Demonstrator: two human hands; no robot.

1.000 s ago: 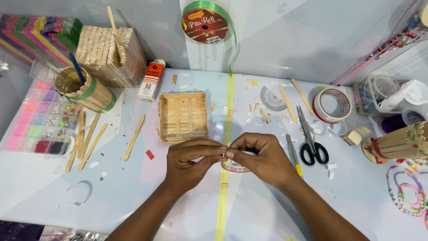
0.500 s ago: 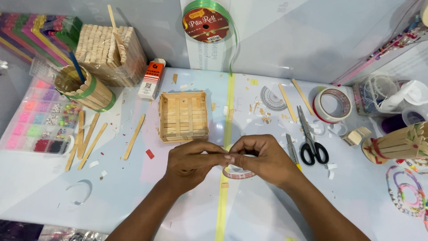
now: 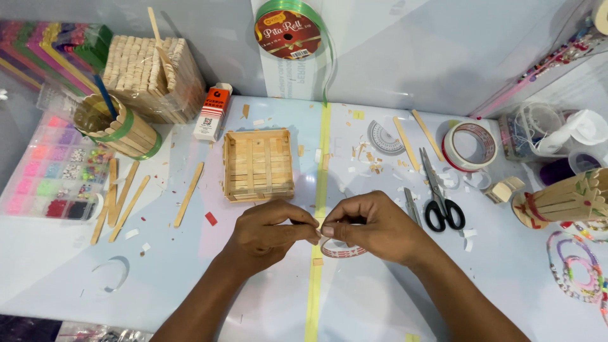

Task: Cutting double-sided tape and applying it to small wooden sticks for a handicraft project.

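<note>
Both hands meet just in front of the stick tray [image 3: 258, 166] on the desk [image 3: 190, 278]. Left hand [image 3: 269, 235] and right hand [image 3: 373, 229] each pinch, grip narrow, the small tape roll [image 3: 343, 248], its free end pulled taut between fingertips; scissors [image 3: 438, 197] lie right of the tray.

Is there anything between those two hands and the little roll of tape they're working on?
Nothing visible. The left hand and right hand meet right over the tape roll, fingertips pinching at it. The stick tray lies just behind, and the scissors to the right, both apart.
</note>
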